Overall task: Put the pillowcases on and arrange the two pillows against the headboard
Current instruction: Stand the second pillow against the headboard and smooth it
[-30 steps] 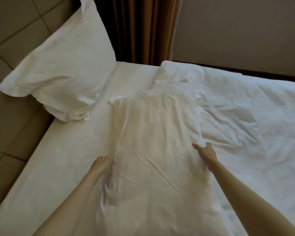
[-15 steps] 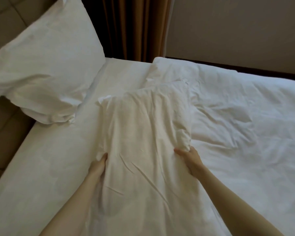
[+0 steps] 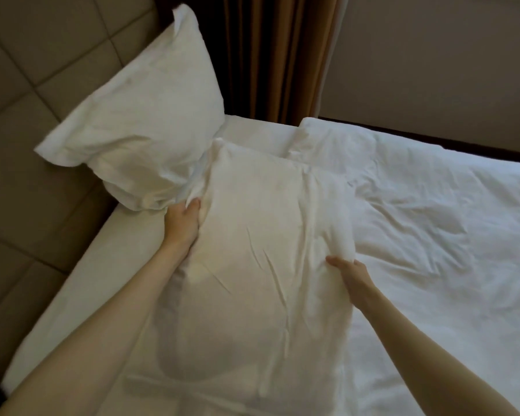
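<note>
A white cased pillow leans upright against the padded beige headboard at the left. A second white pillow in its case is held above the bed, its far corner touching the first pillow. My left hand grips its left edge, fingers tucked into the fabric. On the right edge, my right hand holds the case from below. The loose open end of the case hangs toward me at the bottom.
A rumpled white duvet covers the right part of the bed. The bare white sheet runs along the headboard. Brown curtains and a beige wall stand behind the bed.
Both hands closed on the second pillow's sides and lifted it from lying flat, carrying it toward the headboard and the first pillow.
</note>
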Tool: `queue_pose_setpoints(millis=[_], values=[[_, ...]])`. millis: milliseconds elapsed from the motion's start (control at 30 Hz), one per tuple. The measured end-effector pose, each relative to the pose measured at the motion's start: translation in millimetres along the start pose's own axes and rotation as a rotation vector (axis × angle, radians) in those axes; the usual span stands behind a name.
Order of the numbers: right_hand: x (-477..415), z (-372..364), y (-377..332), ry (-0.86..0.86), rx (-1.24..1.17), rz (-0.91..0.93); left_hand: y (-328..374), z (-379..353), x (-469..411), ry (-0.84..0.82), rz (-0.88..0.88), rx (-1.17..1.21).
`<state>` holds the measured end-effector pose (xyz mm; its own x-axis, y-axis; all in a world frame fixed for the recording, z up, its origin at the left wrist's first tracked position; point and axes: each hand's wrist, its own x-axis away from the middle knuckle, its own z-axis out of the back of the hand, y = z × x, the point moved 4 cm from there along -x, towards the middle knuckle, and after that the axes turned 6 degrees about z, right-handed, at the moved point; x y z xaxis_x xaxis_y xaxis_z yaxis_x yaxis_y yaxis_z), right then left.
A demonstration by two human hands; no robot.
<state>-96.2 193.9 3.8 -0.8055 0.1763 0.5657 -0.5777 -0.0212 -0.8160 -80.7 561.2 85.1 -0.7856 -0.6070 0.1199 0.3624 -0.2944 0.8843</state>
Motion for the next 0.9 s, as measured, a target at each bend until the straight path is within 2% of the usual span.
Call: queue_pose_setpoints(millis=[300, 433, 567, 733, 833, 900], values=[[37.9, -120.9, 16.6, -0.173, 0.045, -0.100, 66.0, 116.1, 4.4, -0.011, -0.292, 0.140], [55.5, -191.0, 18.5, -0.285, 0.086, -0.134, 77.7, 172.9, 10.5, 0.064, -0.386, 0.104], [81.1, -262.5, 24.3, -0.383, 0.123, -0.147, 74.7, 229.3, 13.1, 0.139, -0.473, -0.030], [118.9, -346.1, 40.7, -0.551, 0.139, -0.174, 45.9, 294.1, 4.4, 0.211, -0.434, -0.117], [139.0, -391.3, 56.5, -0.669, 0.127, -0.221, 10.1, 332.4, -10.7, 0.277, -0.345, -0.188], [147.8, -410.1, 62.4, -0.697, 0.137, -0.246, -22.1, 353.6, -25.6, 0.345, -0.244, -0.330]])
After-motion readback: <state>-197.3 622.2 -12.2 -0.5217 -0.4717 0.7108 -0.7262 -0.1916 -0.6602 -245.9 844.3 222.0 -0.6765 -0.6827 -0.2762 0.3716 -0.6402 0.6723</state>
